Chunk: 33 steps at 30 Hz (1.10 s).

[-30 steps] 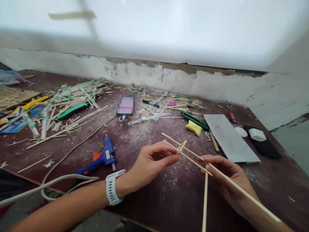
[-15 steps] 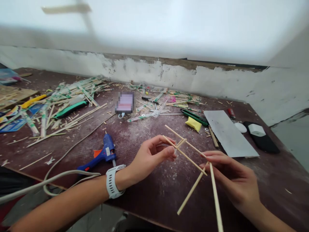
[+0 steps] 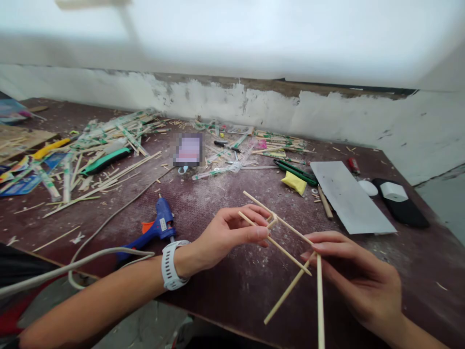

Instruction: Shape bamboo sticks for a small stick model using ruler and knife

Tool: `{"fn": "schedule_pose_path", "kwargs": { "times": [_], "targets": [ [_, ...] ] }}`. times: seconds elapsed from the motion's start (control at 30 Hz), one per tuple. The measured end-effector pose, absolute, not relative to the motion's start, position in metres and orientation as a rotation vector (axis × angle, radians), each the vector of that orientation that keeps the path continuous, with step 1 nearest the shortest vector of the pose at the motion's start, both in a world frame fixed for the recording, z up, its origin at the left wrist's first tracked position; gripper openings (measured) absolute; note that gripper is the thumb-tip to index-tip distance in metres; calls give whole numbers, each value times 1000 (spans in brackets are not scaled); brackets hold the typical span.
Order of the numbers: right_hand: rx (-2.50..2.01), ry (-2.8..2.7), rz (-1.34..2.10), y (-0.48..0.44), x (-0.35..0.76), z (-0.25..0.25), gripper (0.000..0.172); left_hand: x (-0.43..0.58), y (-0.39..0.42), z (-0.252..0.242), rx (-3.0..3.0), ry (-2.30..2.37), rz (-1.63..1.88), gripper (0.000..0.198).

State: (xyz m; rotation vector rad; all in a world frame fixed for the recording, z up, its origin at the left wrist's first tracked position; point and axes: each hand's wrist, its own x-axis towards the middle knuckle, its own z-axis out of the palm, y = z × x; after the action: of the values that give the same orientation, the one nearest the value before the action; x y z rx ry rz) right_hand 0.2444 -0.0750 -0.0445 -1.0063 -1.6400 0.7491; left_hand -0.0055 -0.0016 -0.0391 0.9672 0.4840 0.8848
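Note:
A small frame of thin bamboo sticks [image 3: 281, 242] hangs above the dark brown table [image 3: 225, 286], two long sticks joined by a short cross piece. My left hand [image 3: 227, 235], with a white watch on the wrist, pinches the far end of the frame near the cross piece. My right hand [image 3: 358, 278] is closed on the near end, where two more sticks [image 3: 319, 300] slant down toward me. A blue hot glue gun [image 3: 154, 230] lies on the table just left of my left wrist, its grey cord [image 3: 78, 264] running off to the left.
Heaps of bamboo sticks and green wrappers [image 3: 109, 145] cover the back left. A green-handled knife [image 3: 105, 161], a yellow lump [image 3: 293, 182], a grey sheet [image 3: 348, 196], a white roll on a black pad [image 3: 394, 192] and a red lighter [image 3: 353, 165] lie around. A white wall [image 3: 236, 104] bounds the table.
The sticks at my right hand have swung: one long stick that ran past my right wrist now hangs almost straight down, another slants down-left. The left hand kept its pinch.

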Motion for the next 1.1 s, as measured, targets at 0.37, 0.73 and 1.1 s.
{"fn": "schedule_pose_path", "kwargs": {
  "times": [0.37,0.73,1.1],
  "targets": [
    [-1040,-1638,723,-76,243,-44,29,-5,-2,-39,961,568,869,10],
    [-1035,-1625,724,-72,244,-46,25,-6,-4,-36,981,567,874,23],
    [-1188,-1407,809,-63,243,-44,8,-3,-5,-42,1056,575,938,31]
  ]
}}
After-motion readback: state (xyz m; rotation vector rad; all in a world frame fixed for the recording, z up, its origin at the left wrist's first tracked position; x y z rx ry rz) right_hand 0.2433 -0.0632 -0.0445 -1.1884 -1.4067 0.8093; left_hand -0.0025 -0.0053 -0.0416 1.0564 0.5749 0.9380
